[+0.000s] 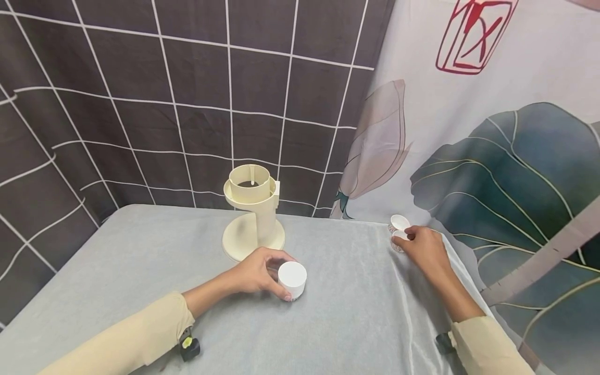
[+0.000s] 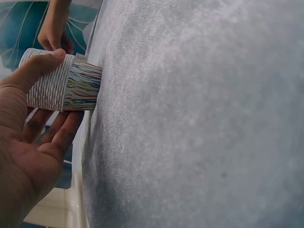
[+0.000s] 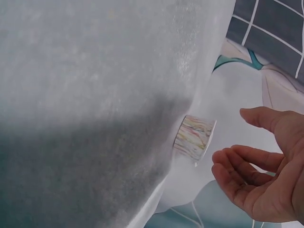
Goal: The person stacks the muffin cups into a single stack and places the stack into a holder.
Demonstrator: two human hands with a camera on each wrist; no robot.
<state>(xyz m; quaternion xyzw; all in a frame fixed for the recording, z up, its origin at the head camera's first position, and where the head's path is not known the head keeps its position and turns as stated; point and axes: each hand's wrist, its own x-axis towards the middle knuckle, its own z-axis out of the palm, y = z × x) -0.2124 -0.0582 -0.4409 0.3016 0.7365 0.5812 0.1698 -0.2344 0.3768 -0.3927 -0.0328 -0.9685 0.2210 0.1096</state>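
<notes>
Below a cut-off red stamp (image 1: 473,21), the right hand (image 1: 425,252), thumb and fingers apart, partly hides a small white paper cup (image 1: 397,247) far right, and the left hand (image 1: 258,272) grips a stack of wiggly-striped white paper cups (image 2: 66,85) near the middle.

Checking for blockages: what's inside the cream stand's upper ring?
Inside the upper ring, a narrow upright rib and a dark patch show; the ring's front hides whatever lies lower.

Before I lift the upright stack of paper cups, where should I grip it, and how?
The round printed wall below the rims, on opposite sides, coming from the left, seems best: the stack stands upright, and the left hand holds it from that side.
</notes>
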